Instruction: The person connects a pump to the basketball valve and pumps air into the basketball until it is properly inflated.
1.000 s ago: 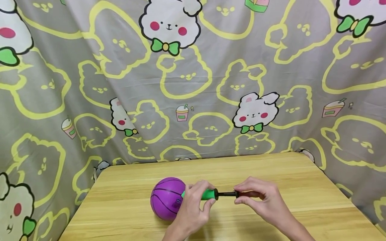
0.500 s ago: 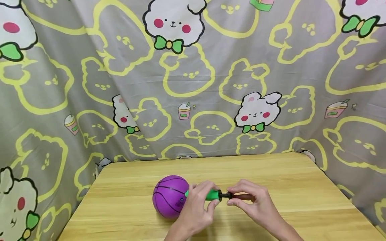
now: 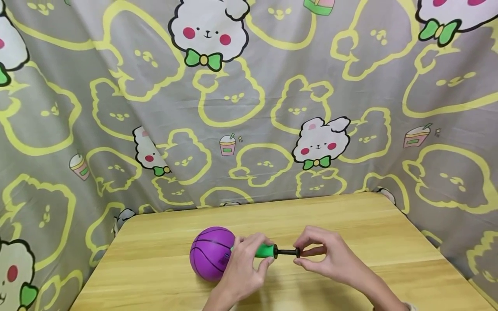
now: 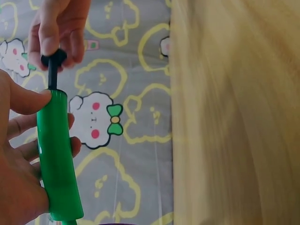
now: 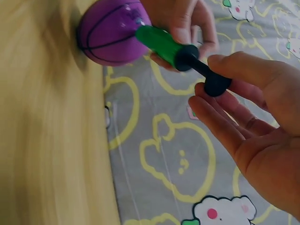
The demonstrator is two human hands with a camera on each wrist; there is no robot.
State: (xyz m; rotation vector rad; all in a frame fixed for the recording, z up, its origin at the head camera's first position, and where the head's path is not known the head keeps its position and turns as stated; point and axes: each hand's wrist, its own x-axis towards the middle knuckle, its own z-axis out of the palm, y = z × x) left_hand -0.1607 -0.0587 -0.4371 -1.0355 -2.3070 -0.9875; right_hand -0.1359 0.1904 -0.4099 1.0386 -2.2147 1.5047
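Note:
A purple ball (image 3: 210, 254) with black basketball lines sits on the wooden table in the head view. My left hand (image 3: 245, 265) grips the green barrel of a small hand pump (image 4: 57, 154), thumb near its black collar. The pump's other end points at the ball and meets its surface in the right wrist view; a needle there is hidden. To the right, my right hand (image 3: 330, 255) pinches the black end handle (image 5: 217, 84) between thumb and fingers. A length of black rod (image 3: 287, 252) shows between collar and handle. The pump lies roughly level above the table.
The light wooden table (image 3: 350, 220) runs back to a grey curtain (image 3: 249, 112) printed with yellow outlines and white cartoon animals. More curtain hangs along the left and right sides.
My right hand pushed the handle in toward the barrel, then drew it back out, so more rod shows again. My left hand keeps its grip; the head view has shifted slightly.

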